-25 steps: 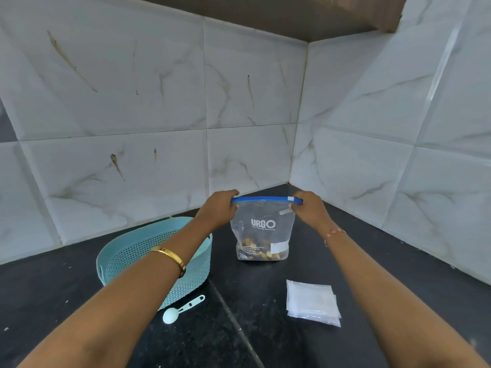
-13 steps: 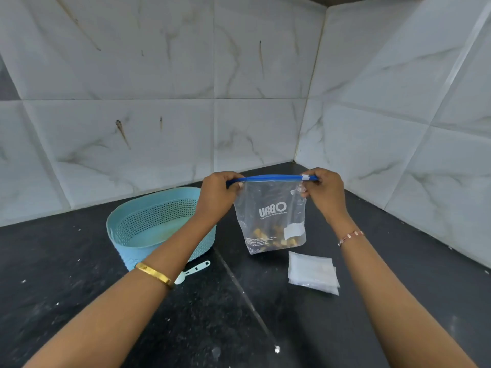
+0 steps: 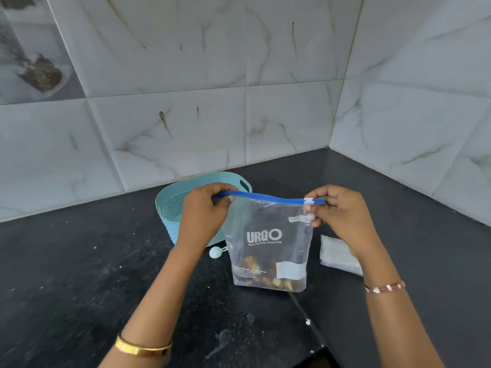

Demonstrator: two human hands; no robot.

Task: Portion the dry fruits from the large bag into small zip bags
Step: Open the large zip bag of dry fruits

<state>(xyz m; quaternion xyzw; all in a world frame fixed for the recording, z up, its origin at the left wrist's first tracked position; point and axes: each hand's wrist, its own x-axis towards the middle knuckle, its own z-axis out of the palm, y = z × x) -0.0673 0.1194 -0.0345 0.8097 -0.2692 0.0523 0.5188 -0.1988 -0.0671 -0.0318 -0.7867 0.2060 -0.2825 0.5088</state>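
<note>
Large bag (image 3: 268, 251) lifted nearer, left hand (image 3: 203, 216) and right hand (image 3: 342, 216) pinching its corners

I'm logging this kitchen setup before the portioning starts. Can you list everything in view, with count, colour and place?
large bag: one, clear with a blue zip strip and white lettering, held upright above the counter, centre
dry fruits: a small heap, brown and tan, at the bottom of the large bag
small zip bags: a flat stack, count unclear, clear-white, on the counter right of the large bag
basket: one, light teal, on the counter behind the left hand
spoon: one, pale, by the basket, mostly hidden
counter: one, black
wall tiles: white marble-look, behind
left hand: pinches the zip strip's left end
right hand: pinches the right end
</note>
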